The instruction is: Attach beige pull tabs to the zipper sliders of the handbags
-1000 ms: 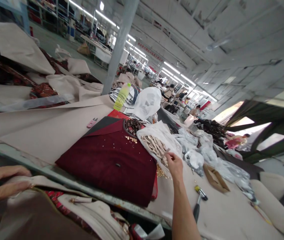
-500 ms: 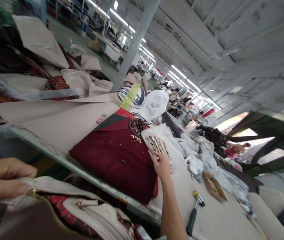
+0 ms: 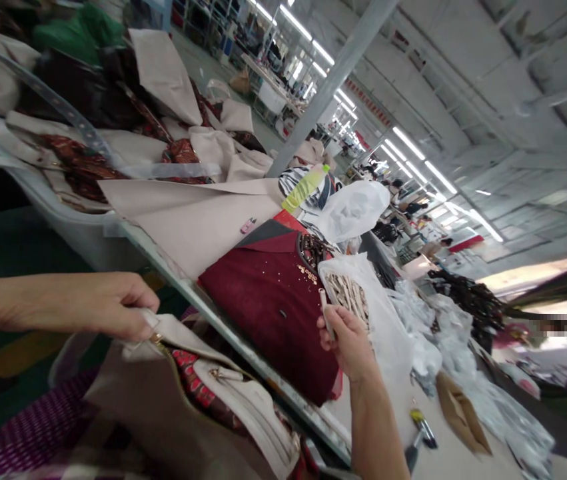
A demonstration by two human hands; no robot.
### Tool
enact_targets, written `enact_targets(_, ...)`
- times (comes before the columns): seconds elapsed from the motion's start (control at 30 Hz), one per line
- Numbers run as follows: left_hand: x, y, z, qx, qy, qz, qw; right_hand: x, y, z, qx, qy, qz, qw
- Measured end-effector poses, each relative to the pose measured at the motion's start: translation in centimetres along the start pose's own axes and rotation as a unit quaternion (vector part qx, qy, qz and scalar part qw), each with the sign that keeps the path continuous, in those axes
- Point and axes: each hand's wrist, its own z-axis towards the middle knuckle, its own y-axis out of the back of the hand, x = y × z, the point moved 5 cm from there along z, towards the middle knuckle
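Note:
My left hand (image 3: 106, 308) is closed on the beige top edge of a bag (image 3: 173, 400) on my lap, close to its gold zipper. My right hand (image 3: 346, 340) is closed on a slim beige strap piece (image 3: 325, 308) that sticks up from my fingers. It hovers beside an open plastic bag of beige strap pieces (image 3: 350, 297). Under it lies a folded dark red cloth (image 3: 270, 317) with small gold parts scattered on it.
A hammer (image 3: 419, 433) lies on the table (image 3: 198, 223) near my right forearm, beside a brown paper bag (image 3: 460, 410). A yellow-green bottle (image 3: 306, 188), a white plastic bag (image 3: 353, 210) and a pink lighter (image 3: 248, 225) sit farther back. Piled bags fill the left.
My right hand lifted one strap piece out of the plastic bag and drew back toward me. My left hand moved right along the bag's edge. The view swung left and down.

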Motion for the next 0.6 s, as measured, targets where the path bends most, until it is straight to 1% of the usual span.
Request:
enact_targets(0.03, -0.6, -0.3, -0.1, 0.003, 0.023, 0.004, 1.0, 0.8, -1.1, -0.6, 0.021, 0.001, 0.015, 1.0)
enact_targets(0.1, -1.9, -0.9, -0.4, -0.012, 0.063, 0.007, 0.998, 2.3, -3.4, -1.7, 0.058, 0.004, 0.036, 0.998)
enact_targets(0.2, -3.9, -1.2, -0.8, -0.042, 0.088, 0.005, 0.995, 4.1, -6.5, -3.5, 0.094, 0.034, 0.018, 0.995)
enact_targets(0.3, -4.8, -1.2, -1.1, -0.02, 0.103, 0.03, 0.994, 5.5, -9.8, -5.3, 0.131, 0.069, -0.022, 0.989)
enact_targets(0.37, -4.9, -1.1, -1.3, 0.007, 0.103, 0.05, 0.993, 5.8, -12.1, -6.5, 0.179, 0.05, -0.008, 0.983)
enact_targets(0.47, -5.0, -1.2, -1.4, 0.032, 0.083, 0.036, 0.995, 5.7, -14.9, -7.8, 0.244, -0.018, 0.042, 0.969)
enact_targets(0.53, -5.2, -1.3, -1.4, 0.035, 0.07, 0.014, 0.997, 5.5, -16.1, -8.0, 0.26, -0.054, 0.062, 0.962)
enact_targets(0.6, -5.6, -1.5, -1.5, 0.037, 0.058, 0.005, 0.998, 5.6, -16.9, -8.0, 0.271, -0.073, 0.069, 0.957)
